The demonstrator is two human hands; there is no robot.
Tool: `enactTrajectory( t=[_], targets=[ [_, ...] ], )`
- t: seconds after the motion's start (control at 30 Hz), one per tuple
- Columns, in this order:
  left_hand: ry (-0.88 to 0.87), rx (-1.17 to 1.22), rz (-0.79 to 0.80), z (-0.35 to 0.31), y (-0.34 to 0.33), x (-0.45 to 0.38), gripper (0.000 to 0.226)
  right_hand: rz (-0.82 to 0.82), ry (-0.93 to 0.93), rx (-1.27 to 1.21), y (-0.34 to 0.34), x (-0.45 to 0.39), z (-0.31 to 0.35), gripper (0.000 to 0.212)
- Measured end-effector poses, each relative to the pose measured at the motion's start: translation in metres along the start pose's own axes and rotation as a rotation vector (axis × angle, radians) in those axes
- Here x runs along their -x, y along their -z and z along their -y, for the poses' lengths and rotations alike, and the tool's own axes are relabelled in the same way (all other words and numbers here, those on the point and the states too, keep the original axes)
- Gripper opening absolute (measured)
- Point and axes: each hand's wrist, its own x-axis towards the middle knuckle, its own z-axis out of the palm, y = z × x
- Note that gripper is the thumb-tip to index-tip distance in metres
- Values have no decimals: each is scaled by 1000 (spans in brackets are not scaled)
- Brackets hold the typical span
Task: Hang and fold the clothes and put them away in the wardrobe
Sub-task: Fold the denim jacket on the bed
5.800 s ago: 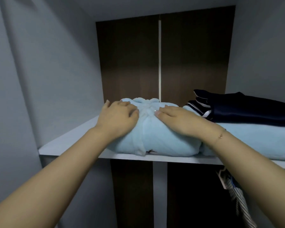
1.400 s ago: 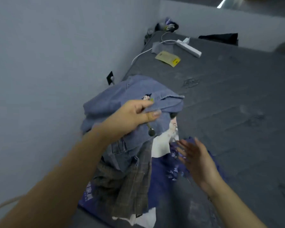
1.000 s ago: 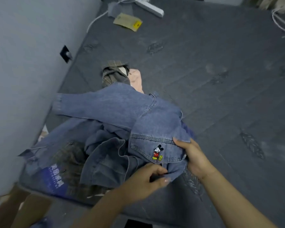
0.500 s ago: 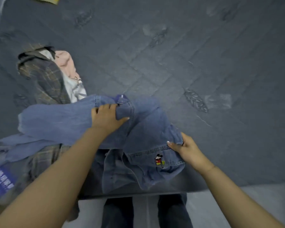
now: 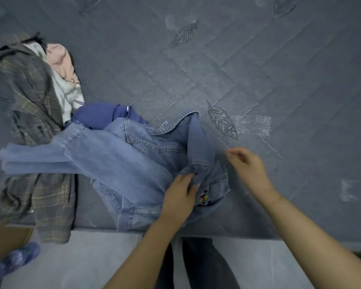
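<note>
1. Denim jacket [image 5: 133, 163] lies crumpled at the mattress [image 5: 279, 69] near edge, unfolded, as I read it.
2. My left hand [image 5: 180, 197] pinches a denim fold; my right hand [image 5: 248, 165] hovers just beside the jacket, fingers loosely curled, holding nothing.
3. Plaid garment [image 5: 33, 113] and navy garment [image 5: 100, 115], left of the jacket, also wait; no wardrobe is visible.

- The right hand [image 5: 248, 167] is motion-blurred, so its fingertips cannot be made out.
- The grey plaid garment [image 5: 35, 113] is partly buried under the light-blue denim jacket [image 5: 123, 163].
- A blurred blue patterned object [image 5: 13, 260] is cut by the left edge.
</note>
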Motion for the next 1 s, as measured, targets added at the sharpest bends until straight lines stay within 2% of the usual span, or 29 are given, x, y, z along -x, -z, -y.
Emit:
enactTrajectory(
  t=[0.03, 0.07, 0.17, 0.23, 0.27, 0.3, 0.37, 0.47, 0.53, 0.6, 0.7, 0.83, 0.9, 0.97, 1.0],
  targets=[
    [2, -22, 22, 0, -7, 3, 36, 70, 17, 49, -8, -8, 6, 7],
    [22, -45, 30, 0, -10, 5, 38, 121, 18, 85, -18, -15, 12, 14],
    [75, 5, 55, 1, -2, 0, 23, 240, -66, 146, -48, -35, 25, 53],
    [84, 52, 114, 0, 7, -7, 17, 288, -78, 297, -66, -44, 28, 77],
    [91, 43, 141, 0, 13, -12, 18, 296, -73, 394, -73, -47, 26, 78],
    [101, 25, 136, 0, 20, -19, 20, 284, -68, 480, -79, -48, 25, 70],
    [104, -11, -10, 3, 38, -36, 21, 204, -16, 547, -82, -49, 20, 40],
    [77, -13, -316, 11, 74, -71, 25, 110, -7, 334, -68, -45, 6, 5],
    [82, -112, -378, 20, 91, -98, 31, 62, -125, 71, -51, -40, -7, 22],
    [141, -244, -337, 26, 96, -121, 42, 28, -304, -272, -33, -29, -17, 10],
    [141, -497, -210, 30, 92, -145, 64, 34, -487, -578, -4, -11, -32, 30],
    [218, -739, 106, 32, 78, -167, 92, 130, -491, -745, 22, 1, -44, 54],
    [287, -803, 204, 35, 72, -172, 109, 126, -509, -855, 31, 0, -49, 48],
    [242, -884, 209, 37, 64, -176, 119, 105, -530, -945, 41, -3, -53, 40],
    [169, -915, 158, 37, 61, -178, 120, 93, -534, -946, 46, -4, -55, 38]
  ],
)
